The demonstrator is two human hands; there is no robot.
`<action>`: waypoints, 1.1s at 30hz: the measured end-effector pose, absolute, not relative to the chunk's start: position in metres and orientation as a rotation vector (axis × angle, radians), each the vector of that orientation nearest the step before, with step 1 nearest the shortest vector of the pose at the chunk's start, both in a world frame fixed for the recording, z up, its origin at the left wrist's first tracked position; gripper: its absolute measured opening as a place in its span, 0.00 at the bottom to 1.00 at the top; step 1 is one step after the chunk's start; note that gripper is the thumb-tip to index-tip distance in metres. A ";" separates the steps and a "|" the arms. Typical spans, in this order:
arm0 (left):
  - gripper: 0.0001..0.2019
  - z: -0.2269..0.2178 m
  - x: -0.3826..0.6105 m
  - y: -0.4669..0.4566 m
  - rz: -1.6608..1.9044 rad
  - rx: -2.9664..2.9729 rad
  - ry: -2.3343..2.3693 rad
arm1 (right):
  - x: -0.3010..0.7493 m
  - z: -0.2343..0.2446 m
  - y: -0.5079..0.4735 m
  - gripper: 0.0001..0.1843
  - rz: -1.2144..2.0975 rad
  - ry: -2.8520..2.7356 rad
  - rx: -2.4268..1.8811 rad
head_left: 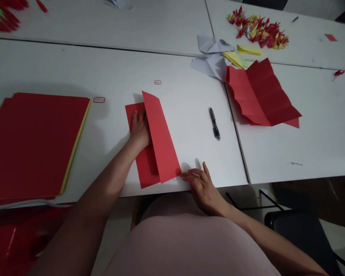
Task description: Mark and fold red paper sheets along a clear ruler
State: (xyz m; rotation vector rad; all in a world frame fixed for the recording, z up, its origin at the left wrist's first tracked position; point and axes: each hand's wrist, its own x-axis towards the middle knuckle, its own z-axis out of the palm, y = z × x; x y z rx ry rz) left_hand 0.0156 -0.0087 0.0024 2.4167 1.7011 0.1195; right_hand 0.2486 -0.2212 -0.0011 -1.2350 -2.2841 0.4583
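A sheet of red paper point(163, 142) lies in front of me on the white table, folded lengthwise with its right flap standing up at a slant. My left hand point(140, 128) rests flat on the lower layer, fingers apart; the flap hides part of it. At the flap's near right corner, my right hand point(199, 184) pinches the paper's edge with its fingertips, the other fingers raised. To the right of the sheet lies a black pen point(214, 123).
A stack of red paper point(40, 145) with a yellow edge lies left. Creased red paper point(263, 96), grey folded paper point(211, 65) and a pile of red and yellow folded pieces point(258, 28) are right. A black chair point(301, 237) stands by the table's near edge.
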 end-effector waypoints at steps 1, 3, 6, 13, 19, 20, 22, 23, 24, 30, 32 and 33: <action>0.36 0.002 0.015 -0.009 0.120 2.419 1.701 | 0.248 -0.001 -0.221 0.24 0.449 -2.279 -1.236; 0.36 0.001 0.015 -0.009 0.118 2.427 1.705 | 0.248 -0.001 -0.222 0.24 0.438 -2.276 -1.241; 0.36 -0.001 0.014 -0.009 0.093 2.446 1.715 | 0.250 0.000 -0.222 0.25 0.439 -2.267 -1.222; 0.38 0.004 0.016 -0.010 0.101 2.460 1.713 | 0.257 0.008 -0.209 0.20 0.581 -2.086 -1.179; 0.35 0.004 0.015 -0.012 0.167 2.456 1.707 | 0.219 0.005 -0.188 0.36 0.393 -2.070 -1.170; 0.35 0.003 0.014 -0.012 0.171 2.461 1.709 | 0.213 0.004 -0.185 0.36 0.349 -2.054 -1.180; 0.33 0.001 0.014 -0.011 0.175 2.462 1.716 | 0.207 0.000 -0.183 0.33 0.301 -1.961 -1.237; 0.31 0.001 0.014 -0.011 0.182 2.459 1.718 | 0.208 -0.002 -0.182 0.32 0.299 -1.885 -1.289; 0.29 0.000 0.014 -0.012 0.197 2.452 1.721 | 0.211 -0.003 -0.182 0.30 0.312 -1.799 -1.356; 0.26 0.001 0.015 -0.011 0.343 2.406 1.698 | 0.246 -0.007 -0.176 0.27 0.484 -1.526 -1.673; 0.25 0.001 0.014 -0.010 0.356 2.389 1.687 | 0.252 -0.007 -0.173 0.26 0.515 -1.566 -1.685; 0.25 0.001 0.013 -0.010 0.364 2.384 1.680 | 0.254 -0.007 -0.171 0.25 0.521 -1.585 -1.690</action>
